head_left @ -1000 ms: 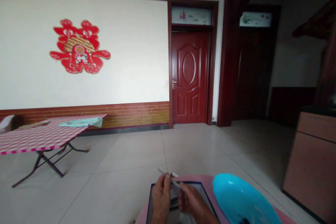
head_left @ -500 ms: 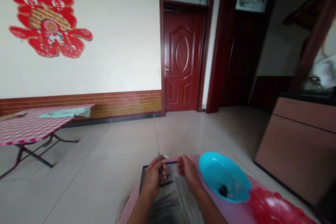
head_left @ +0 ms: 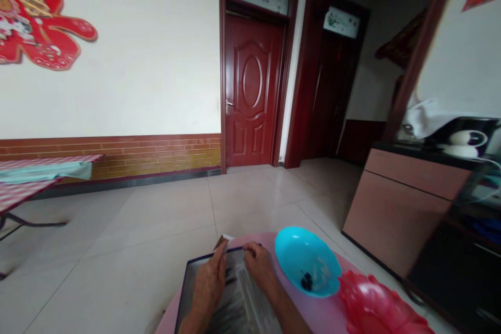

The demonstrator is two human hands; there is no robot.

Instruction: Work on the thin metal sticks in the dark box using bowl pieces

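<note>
Both my hands rest on a dark-framed tray (head_left: 183, 292) with a grey streaked surface, which lies on a round pink table (head_left: 324, 315). My left hand (head_left: 207, 284) lies along the tray with its fingertips at the far edge, next to a small brown and white object (head_left: 222, 241). The thin stick it held earlier is not visible. My right hand (head_left: 259, 267) is beside it, fingers curled down onto the tray's far part, with nothing visible in it.
A blue bowl (head_left: 309, 255) with dark bits in it sits right of the tray, and a red dish (head_left: 376, 308) lies beyond it. A pink cabinet (head_left: 395, 203) stands at right. A checked folding table (head_left: 23, 188) stands at left. The red door (head_left: 250, 91) is closed.
The view swung right and down, bringing in the red dish and the cabinet. The thin stick seen in my left hand earlier no longer shows. Both hands stayed on the tray.
</note>
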